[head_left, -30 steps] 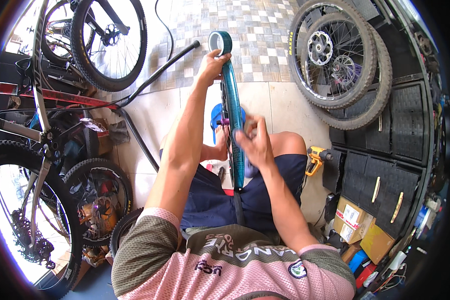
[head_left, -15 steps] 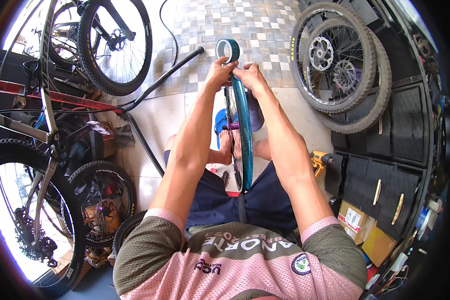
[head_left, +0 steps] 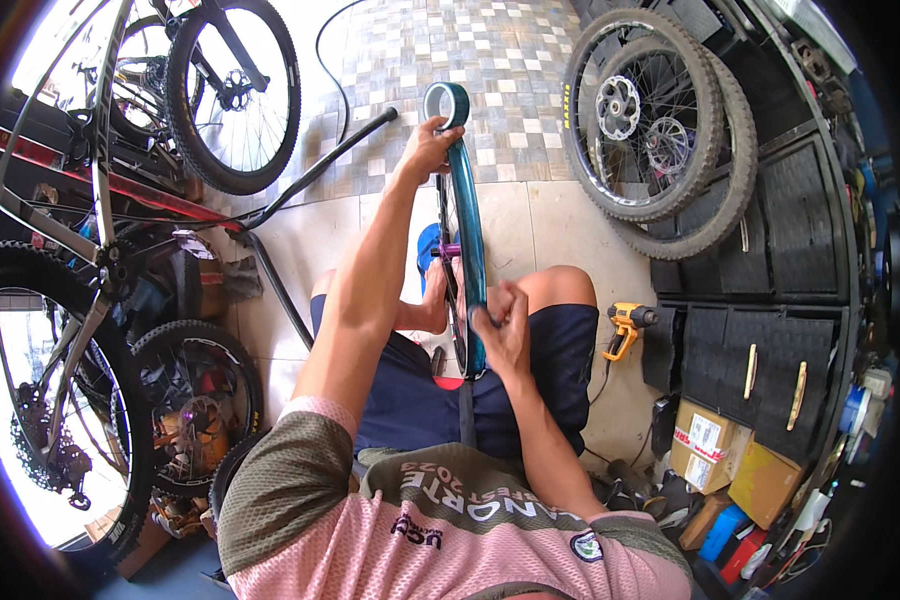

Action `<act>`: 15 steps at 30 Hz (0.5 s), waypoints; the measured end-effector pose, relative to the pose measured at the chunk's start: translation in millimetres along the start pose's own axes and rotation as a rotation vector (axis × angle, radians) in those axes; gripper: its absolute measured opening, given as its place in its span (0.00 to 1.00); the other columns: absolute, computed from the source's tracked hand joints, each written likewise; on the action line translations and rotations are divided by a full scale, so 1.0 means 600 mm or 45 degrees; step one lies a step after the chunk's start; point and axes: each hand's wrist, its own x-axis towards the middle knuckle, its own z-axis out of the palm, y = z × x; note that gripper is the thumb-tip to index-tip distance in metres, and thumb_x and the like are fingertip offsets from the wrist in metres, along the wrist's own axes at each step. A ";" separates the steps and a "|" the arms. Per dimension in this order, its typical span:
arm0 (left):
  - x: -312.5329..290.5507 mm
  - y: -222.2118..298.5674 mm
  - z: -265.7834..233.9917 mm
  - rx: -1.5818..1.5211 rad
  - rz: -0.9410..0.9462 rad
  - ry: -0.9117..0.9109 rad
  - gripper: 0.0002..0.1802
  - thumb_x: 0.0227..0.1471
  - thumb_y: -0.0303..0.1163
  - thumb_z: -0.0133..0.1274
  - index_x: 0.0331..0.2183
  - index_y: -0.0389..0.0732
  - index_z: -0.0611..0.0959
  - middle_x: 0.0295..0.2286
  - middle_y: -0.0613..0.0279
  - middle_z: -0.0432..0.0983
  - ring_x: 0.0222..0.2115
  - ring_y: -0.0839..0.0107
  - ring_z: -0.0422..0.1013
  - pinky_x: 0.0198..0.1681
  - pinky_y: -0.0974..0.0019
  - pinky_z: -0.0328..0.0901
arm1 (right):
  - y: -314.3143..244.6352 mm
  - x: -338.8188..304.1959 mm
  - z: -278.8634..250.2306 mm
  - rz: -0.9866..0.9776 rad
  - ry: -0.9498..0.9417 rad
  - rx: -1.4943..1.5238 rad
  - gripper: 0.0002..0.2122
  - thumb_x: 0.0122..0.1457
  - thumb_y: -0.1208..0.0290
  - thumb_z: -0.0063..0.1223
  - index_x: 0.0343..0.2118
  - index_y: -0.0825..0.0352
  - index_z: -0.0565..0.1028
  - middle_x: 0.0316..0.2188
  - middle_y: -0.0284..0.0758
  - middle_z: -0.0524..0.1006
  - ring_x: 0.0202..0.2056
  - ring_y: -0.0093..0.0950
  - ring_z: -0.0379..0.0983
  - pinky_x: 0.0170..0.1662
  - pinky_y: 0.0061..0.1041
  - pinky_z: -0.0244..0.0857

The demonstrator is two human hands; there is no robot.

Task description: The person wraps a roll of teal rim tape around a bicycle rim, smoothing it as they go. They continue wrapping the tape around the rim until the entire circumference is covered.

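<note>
Nearest is the person's pink and olive jersey (head_left: 370, 540), printed with white and dark lettering, and beyond it dark blue shorts (head_left: 560, 370). Between the parted legs a bicycle wheel (head_left: 454, 285) stands upright, seen nearly edge-on, its purple hub (head_left: 447, 251) showing at the left side. A glossy teal tape (head_left: 469, 240) covers the outer face of its rim, from the near end by the thighs to the far end.

The hands are apart. The right hand (head_left: 505, 328) is at the nearer part of the rim, fingers curled and thumb against the tape; slight blur leaves it unclear whether it grips or only presses. The left hand (head_left: 430, 150), farther out, is clamped on the teal tape roll (head_left: 459, 106) at the rim's far end. Bare feet (head_left: 433, 300) and a blue flip-flop (head_left: 428, 247) show beside the wheel.

To the right, a yellow and black heat gun (head_left: 625, 325) lies on the tiled floor (head_left: 560, 225), near black drawers (head_left: 770, 370); a cardboard box (head_left: 707, 447) sits nearer. To the left stands a mountain bike (head_left: 99, 200) with a large rear cassette (head_left: 52, 440). Farther off, two knobby-tyred wheels (head_left: 716, 120) with disc rotors overlap at upper right, and a black tube (head_left: 320, 160) reaches across the floor at upper left.
</note>
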 end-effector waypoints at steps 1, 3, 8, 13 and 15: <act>-0.019 -0.002 0.011 0.003 0.068 0.067 0.25 0.61 0.45 0.65 0.53 0.41 0.81 0.30 0.63 0.80 0.23 0.71 0.75 0.25 0.60 0.76 | 0.009 0.029 0.007 -0.060 0.010 0.093 0.29 0.59 0.67 0.69 0.61 0.68 0.69 0.28 0.25 0.61 0.31 0.18 0.59 0.36 0.21 0.61; -0.071 -0.016 0.015 0.082 0.168 0.203 0.24 0.60 0.45 0.65 0.51 0.40 0.82 0.29 0.60 0.81 0.25 0.70 0.77 0.26 0.60 0.76 | -0.055 0.077 0.001 0.015 -0.021 -0.150 0.28 0.61 0.57 0.67 0.59 0.69 0.72 0.28 0.26 0.64 0.29 0.19 0.62 0.32 0.23 0.62; -0.192 -0.044 0.007 0.217 0.481 0.199 0.16 0.62 0.33 0.63 0.49 0.39 0.79 0.25 0.58 0.82 0.25 0.76 0.75 0.26 0.64 0.68 | -0.083 0.158 0.049 -0.030 -0.090 -0.197 0.23 0.61 0.58 0.66 0.51 0.70 0.76 0.26 0.34 0.77 0.28 0.26 0.74 0.33 0.30 0.70; -0.307 -0.058 0.027 0.163 0.394 0.095 0.13 0.65 0.24 0.58 0.50 0.36 0.76 0.35 0.53 0.87 0.37 0.75 0.80 0.35 0.68 0.73 | -0.085 0.171 0.059 0.154 -0.310 -0.058 0.16 0.65 0.61 0.60 0.44 0.72 0.79 0.26 0.35 0.78 0.28 0.26 0.73 0.32 0.31 0.66; -0.338 -0.092 0.021 0.075 0.441 0.097 0.20 0.65 0.22 0.56 0.57 0.37 0.75 0.37 0.53 0.87 0.40 0.73 0.81 0.39 0.68 0.75 | -0.086 0.141 0.050 0.154 -0.380 -0.236 0.20 0.65 0.56 0.60 0.43 0.73 0.79 0.28 0.44 0.82 0.32 0.37 0.82 0.36 0.39 0.71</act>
